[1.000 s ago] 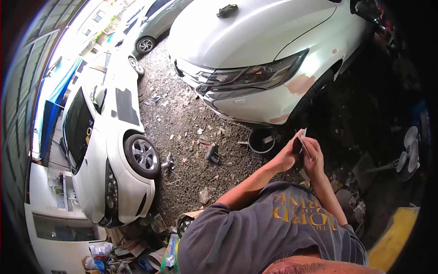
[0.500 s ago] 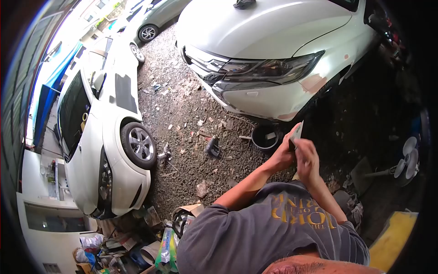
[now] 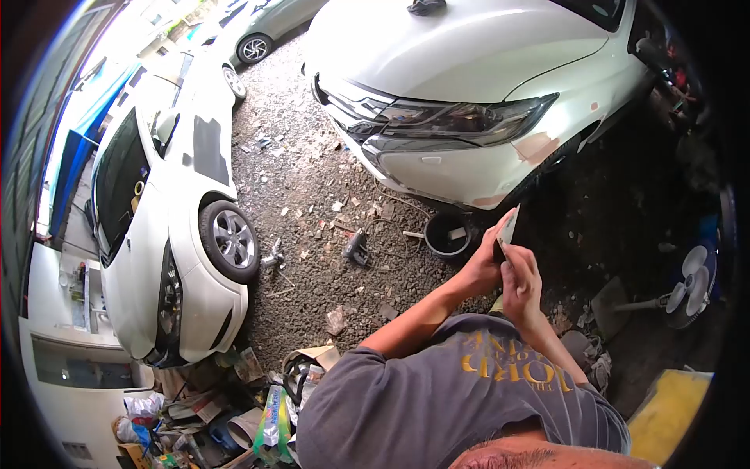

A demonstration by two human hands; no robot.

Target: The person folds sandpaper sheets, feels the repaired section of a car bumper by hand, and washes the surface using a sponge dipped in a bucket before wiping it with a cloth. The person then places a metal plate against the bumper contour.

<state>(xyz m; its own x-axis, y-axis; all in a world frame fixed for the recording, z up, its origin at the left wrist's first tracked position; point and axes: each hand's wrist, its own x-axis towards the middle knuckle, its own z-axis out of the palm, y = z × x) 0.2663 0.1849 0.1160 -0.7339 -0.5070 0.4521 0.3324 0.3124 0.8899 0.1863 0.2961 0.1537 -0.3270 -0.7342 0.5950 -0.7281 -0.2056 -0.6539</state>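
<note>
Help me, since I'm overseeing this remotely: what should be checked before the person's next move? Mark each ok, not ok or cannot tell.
1. Pale flat piece in hand: ok, the left hand holds it.
2. Firm grip by the right hand: cannot tell; it is close against the piece's lower part.
3. Pinkish patch by the headlight uncovered: ok, nothing lies over it.
4. Bonnet clear: not ok, a dark crumpled thing lies on it.
5. Ground clear of tools: not ok, a dark gun-shaped tool lies on the gravel.
6. Liquid in the bucket: cannot tell, too dark inside.
</note>
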